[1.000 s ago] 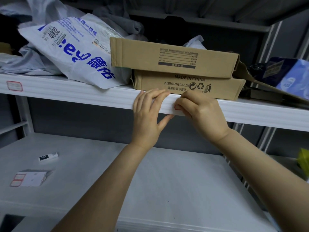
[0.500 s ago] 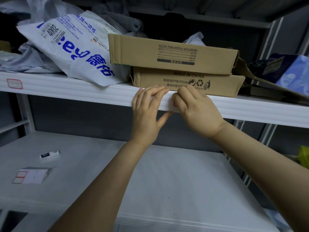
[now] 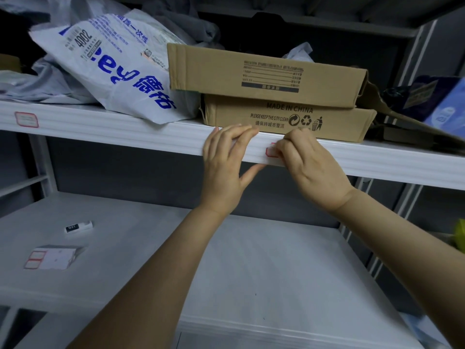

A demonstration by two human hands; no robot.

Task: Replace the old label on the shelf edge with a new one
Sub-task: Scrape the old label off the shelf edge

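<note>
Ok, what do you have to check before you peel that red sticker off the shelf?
1. Is the right hand on the old label? Ok: its curled fingers cover the right part.
2. Is the left hand steadying the shelf edge? Ok: its fingers lie flat on it, beside the label.
3. Is a corner lifted? Cannot tell: the fingers hide it.
4. Are new ones ready? Ok: a sheet of labels lies on the lower shelf.
5. Is the lower cardboard box out of the way? Ok: it sits behind the edge and does not cover the label.
</note>
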